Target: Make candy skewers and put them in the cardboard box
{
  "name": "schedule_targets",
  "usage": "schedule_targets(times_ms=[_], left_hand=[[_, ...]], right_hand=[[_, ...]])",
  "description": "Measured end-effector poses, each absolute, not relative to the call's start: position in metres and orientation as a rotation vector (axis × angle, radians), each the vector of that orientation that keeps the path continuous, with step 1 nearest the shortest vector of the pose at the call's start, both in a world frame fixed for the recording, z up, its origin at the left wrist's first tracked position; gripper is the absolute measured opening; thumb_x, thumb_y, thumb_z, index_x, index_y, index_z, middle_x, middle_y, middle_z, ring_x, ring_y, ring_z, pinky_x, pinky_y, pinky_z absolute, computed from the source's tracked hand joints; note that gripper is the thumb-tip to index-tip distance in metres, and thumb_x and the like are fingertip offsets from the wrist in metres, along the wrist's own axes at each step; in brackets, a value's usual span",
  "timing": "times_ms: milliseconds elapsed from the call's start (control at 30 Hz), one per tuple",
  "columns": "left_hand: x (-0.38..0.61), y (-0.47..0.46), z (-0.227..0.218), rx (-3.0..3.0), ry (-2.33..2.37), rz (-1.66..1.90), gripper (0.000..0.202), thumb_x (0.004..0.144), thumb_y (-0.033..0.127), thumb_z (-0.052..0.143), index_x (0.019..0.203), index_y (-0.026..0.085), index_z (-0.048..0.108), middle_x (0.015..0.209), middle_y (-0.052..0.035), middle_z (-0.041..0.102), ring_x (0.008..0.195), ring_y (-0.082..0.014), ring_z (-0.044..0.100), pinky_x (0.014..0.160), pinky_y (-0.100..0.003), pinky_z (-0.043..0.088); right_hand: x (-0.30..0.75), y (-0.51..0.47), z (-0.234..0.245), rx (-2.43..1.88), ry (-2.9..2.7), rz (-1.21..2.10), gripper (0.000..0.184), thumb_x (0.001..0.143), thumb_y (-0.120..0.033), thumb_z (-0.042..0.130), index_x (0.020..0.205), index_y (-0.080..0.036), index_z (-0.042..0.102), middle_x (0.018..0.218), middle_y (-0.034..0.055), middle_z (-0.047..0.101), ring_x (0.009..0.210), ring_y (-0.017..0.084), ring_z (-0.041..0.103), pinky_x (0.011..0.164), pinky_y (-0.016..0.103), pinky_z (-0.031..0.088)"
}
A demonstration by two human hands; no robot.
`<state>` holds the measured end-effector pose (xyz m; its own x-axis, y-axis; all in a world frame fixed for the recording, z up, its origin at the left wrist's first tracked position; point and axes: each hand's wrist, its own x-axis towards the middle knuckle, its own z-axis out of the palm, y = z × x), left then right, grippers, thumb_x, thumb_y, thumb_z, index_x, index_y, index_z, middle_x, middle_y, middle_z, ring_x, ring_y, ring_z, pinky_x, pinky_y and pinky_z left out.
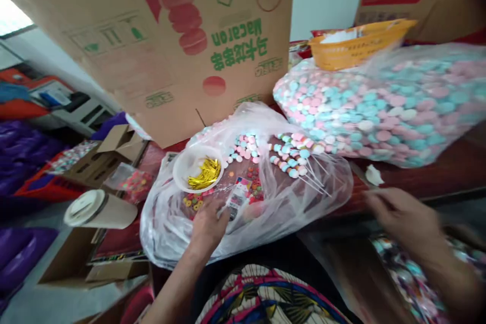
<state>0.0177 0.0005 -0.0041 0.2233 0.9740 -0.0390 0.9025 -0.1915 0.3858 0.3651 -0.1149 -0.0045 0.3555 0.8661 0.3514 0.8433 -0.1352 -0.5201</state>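
Note:
My left hand (209, 221) rests on a crumpled clear plastic sheet (182, 223), fingers pinched on a small printed packet (238, 196). Beside it stands a white bowl (187, 163) of gold twist ties (205, 173). Skewers threaded with pastel candy discs (290, 156) lie on the sheet, their white sticks pointing toward me. Small coloured ring candies (193, 202) lie under the plastic. My right hand (402, 215) is blurred at the right, over the dark red table (448, 169), fingers curled; a thin stick seems to be in them, but I cannot make it out.
A big clear bag of pink, blue and white candy discs (379, 106) fills the back right, with an orange basket (355, 43) on top. A large macaron carton (182, 35) leans behind. A lidded paper cup (99, 209) and small cardboard boxes (110, 154) sit left.

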Motion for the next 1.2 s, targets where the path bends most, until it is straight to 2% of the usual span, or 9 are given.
schedule_targets(times_ms=[67, 167, 333, 500, 600, 800, 900, 1067, 1200], left_hand=[[0.030, 0.008, -0.006, 2.159, 1.829, 0.158, 0.039, 0.084, 0.038, 0.053, 0.113, 0.014, 0.062, 0.115, -0.0150, 0.065, 0.107, -0.0273, 0.060, 0.091, -0.038, 0.045], [0.046, 0.029, -0.009, 2.092, 1.954, -0.011, 0.063, 0.076, 0.050, 0.062, 0.125, 0.011, 0.054, 0.125, -0.0218, 0.059, 0.117, -0.0366, 0.054, 0.094, -0.048, 0.042], [0.040, 0.044, -0.016, 2.223, 1.672, -0.019, 0.022, 0.086, 0.032, 0.055, 0.099, 0.021, 0.068, 0.099, -0.0070, 0.072, 0.096, -0.0227, 0.066, 0.086, -0.033, 0.048], [0.019, 0.039, -0.020, 2.441, 1.448, 0.149, 0.027, 0.090, 0.021, 0.045, 0.108, 0.022, 0.065, 0.099, -0.0070, 0.072, 0.092, -0.0201, 0.066, 0.081, -0.031, 0.050], [0.011, 0.035, -0.024, 2.604, 1.332, 0.377, 0.025, 0.090, 0.017, 0.043, 0.101, 0.019, 0.065, 0.091, -0.0076, 0.072, 0.084, -0.0208, 0.066, 0.076, -0.033, 0.052], [0.009, 0.036, -0.038, 2.515, 1.437, 0.535, 0.021, 0.087, 0.024, 0.053, 0.105, 0.018, 0.063, 0.094, -0.0093, 0.071, 0.088, -0.0233, 0.066, 0.079, -0.035, 0.051], [0.012, 0.040, -0.042, 2.456, 1.451, 0.456, 0.013, 0.085, 0.019, 0.054, 0.087, 0.019, 0.067, 0.080, -0.0059, 0.071, 0.079, -0.0219, 0.066, 0.078, -0.036, 0.049], [0.012, 0.044, -0.033, 2.494, 1.323, 0.545, 0.023, 0.088, 0.018, 0.047, 0.084, 0.020, 0.070, 0.079, -0.0065, 0.070, 0.076, -0.0191, 0.065, 0.072, -0.031, 0.049], [0.019, 0.044, -0.017, 2.449, 1.270, 0.743, 0.026, 0.086, 0.026, 0.053, 0.108, 0.019, 0.066, 0.102, -0.0098, 0.070, 0.093, -0.0220, 0.064, 0.083, -0.035, 0.050]], right_hand=[[0.333, -0.053, -0.016, -1.753, -1.744, 0.087, 0.032, 0.091, -0.038, 0.046, 0.071, -0.021, 0.064, 0.070, 0.0086, 0.064, 0.067, 0.019, 0.060, 0.063, 0.033, 0.047], [0.270, 0.003, -0.022, -1.507, -1.998, 0.112, 0.028, 0.091, -0.032, 0.044, 0.075, -0.019, 0.064, 0.072, 0.0066, 0.062, 0.072, 0.019, 0.059, 0.066, 0.030, 0.044], [0.243, 0.017, -0.029, -1.480, -1.986, 0.276, 0.027, 0.090, -0.030, 0.045, 0.074, -0.019, 0.063, 0.069, 0.0052, 0.059, 0.068, 0.019, 0.057, 0.063, 0.030, 0.044], [0.235, 0.030, -0.037, -1.304, -1.976, 0.421, 0.035, 0.082, -0.033, 0.056, 0.113, -0.019, 0.061, 0.112, 0.0120, 0.062, 0.104, 0.025, 0.056, 0.087, 0.039, 0.047], [0.211, 0.037, -0.036, -1.153, -2.030, 0.464, 0.017, 0.086, -0.024, 0.050, 0.093, -0.020, 0.065, 0.092, 0.0080, 0.065, 0.090, 0.021, 0.057, 0.084, 0.039, 0.045], [0.198, 0.038, -0.044, -1.200, -1.982, 0.489, 0.027, 0.091, -0.022, 0.045, 0.066, -0.019, 0.054, 0.064, 0.0014, 0.055, 0.065, 0.014, 0.051, 0.063, 0.028, 0.041], [0.207, 0.039, -0.049, -1.248, -1.941, 0.455, 0.027, 0.091, -0.022, 0.044, 0.068, -0.019, 0.058, 0.070, 0.0032, 0.059, 0.070, 0.015, 0.054, 0.067, 0.029, 0.043], [0.215, 0.032, -0.036, -1.311, -1.932, 0.186, 0.016, 0.086, -0.019, 0.052, 0.087, -0.022, 0.068, 0.117, 0.0087, 0.062, 0.109, 0.027, 0.049, 0.092, 0.046, 0.036], [0.208, 0.023, -0.019, -1.138, -1.854, 0.300, 0.015, 0.088, -0.016, 0.046, 0.086, -0.020, 0.061, 0.085, 0.0060, 0.064, 0.088, 0.020, 0.054, 0.082, 0.037, 0.042]])
